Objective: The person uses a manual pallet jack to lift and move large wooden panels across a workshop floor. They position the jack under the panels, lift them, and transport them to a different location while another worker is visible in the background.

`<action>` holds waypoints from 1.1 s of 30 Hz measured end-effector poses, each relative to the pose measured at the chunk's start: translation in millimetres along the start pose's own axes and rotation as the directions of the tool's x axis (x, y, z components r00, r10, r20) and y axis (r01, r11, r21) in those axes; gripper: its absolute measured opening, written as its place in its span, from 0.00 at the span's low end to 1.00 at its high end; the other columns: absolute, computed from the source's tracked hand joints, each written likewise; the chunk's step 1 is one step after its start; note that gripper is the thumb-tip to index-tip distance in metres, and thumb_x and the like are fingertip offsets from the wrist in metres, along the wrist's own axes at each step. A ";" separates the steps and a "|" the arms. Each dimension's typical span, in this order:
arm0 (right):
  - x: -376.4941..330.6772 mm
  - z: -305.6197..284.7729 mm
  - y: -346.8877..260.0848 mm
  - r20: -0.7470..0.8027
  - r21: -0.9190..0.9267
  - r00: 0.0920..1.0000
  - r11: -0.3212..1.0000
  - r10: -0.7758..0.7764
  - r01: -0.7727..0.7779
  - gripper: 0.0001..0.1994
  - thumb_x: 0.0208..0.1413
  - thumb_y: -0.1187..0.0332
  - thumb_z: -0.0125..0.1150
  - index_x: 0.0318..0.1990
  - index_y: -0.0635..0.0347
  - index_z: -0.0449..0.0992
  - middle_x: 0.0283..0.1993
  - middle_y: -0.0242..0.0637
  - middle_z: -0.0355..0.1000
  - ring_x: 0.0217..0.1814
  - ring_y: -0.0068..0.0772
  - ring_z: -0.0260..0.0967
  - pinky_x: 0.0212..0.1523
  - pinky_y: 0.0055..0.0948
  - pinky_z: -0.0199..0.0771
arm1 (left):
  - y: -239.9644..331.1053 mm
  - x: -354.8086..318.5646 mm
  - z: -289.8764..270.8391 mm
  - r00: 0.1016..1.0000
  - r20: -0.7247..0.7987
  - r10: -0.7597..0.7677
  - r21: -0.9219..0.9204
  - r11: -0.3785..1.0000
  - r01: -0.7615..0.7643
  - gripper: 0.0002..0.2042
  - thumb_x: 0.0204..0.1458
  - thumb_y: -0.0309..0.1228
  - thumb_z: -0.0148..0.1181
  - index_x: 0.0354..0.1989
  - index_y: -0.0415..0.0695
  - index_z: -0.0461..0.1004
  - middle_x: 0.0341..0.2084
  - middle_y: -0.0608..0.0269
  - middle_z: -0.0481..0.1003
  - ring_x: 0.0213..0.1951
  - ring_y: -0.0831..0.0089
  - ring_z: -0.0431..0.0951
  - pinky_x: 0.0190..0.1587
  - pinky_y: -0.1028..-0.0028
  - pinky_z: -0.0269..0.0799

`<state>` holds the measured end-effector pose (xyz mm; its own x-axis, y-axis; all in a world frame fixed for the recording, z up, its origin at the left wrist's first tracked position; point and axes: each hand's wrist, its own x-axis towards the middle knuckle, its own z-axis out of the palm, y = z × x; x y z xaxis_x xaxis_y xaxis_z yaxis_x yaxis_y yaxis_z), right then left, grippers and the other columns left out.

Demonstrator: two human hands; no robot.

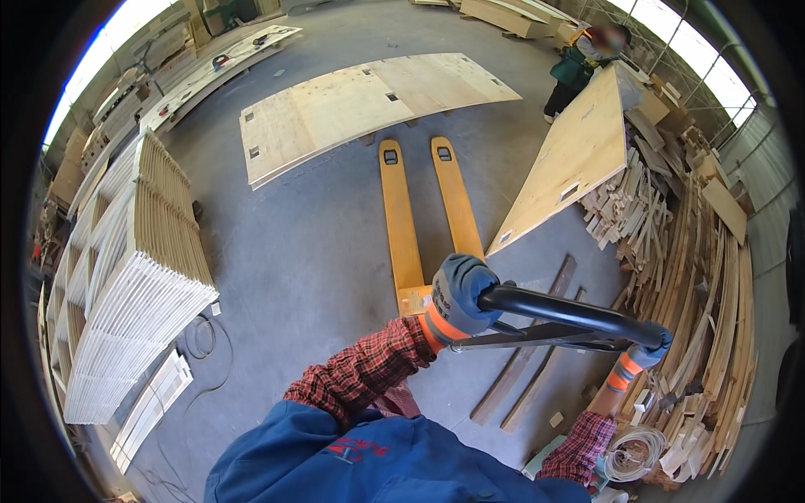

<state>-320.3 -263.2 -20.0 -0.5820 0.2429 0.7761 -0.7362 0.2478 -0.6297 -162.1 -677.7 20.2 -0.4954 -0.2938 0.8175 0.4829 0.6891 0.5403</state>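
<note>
Both of my hands wear blue-grey gloves with orange cuffs and grip the black handle (570, 312) of a pallet jack. My left hand (463, 289) is wrapped round the handle's left end, near the middle of the view. At the right end, my right hand (652, 345) closes on the handle's far corner. Ahead of me lie the jack's two yellow forks (402, 222), their tips close to the near edge of a wide stack of plywood panels (335, 105). Whether the tips reach under the panels is hard to make out.
Left stands a tall stack of white slatted frames (168, 251), with a cable (205, 356) on the floor. A plywood panel (579, 151) leans at right, a co-worker (579, 67) beside it. Timber strips (704, 310) pile along the right wall; two planks (524, 352) lie below the handle.
</note>
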 end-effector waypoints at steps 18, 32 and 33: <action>97.4 136.5 83.3 0.139 -0.138 0.982 0.979 -0.132 0.151 0.09 0.50 0.81 0.62 0.30 0.56 0.68 0.25 0.30 0.66 0.25 0.23 0.64 0.27 0.23 0.67 | -83.0 68.4 56.1 0.999 0.026 0.037 -0.047 0.998 -0.036 0.14 0.38 0.33 0.72 0.27 0.50 0.68 0.20 0.65 0.68 0.25 0.64 0.72 0.31 0.66 0.65; 96.3 174.3 49.0 0.043 -0.058 0.993 0.992 -0.107 0.109 0.08 0.49 0.79 0.61 0.28 0.58 0.68 0.22 0.31 0.63 0.22 0.23 0.63 0.27 0.23 0.69 | -79.8 74.4 65.2 0.988 0.155 -0.018 0.041 0.999 0.012 0.19 0.32 0.28 0.75 0.28 0.49 0.67 0.17 0.68 0.67 0.25 0.65 0.73 0.33 0.67 0.66; 99.7 176.2 53.9 0.037 -0.066 0.992 0.990 -0.124 0.126 0.07 0.49 0.79 0.61 0.28 0.58 0.67 0.22 0.31 0.62 0.22 0.23 0.62 0.26 0.22 0.68 | -81.1 76.9 66.5 0.988 0.157 -0.007 0.053 0.999 -0.001 0.19 0.33 0.28 0.75 0.28 0.49 0.66 0.17 0.68 0.67 0.25 0.64 0.73 0.32 0.67 0.66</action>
<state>-478.9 -390.9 29.5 -0.4990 0.1755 0.8486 -0.7793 0.3375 -0.5280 -287.3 -712.1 26.0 -0.6061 -0.1914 0.7721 0.4444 0.7236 0.5282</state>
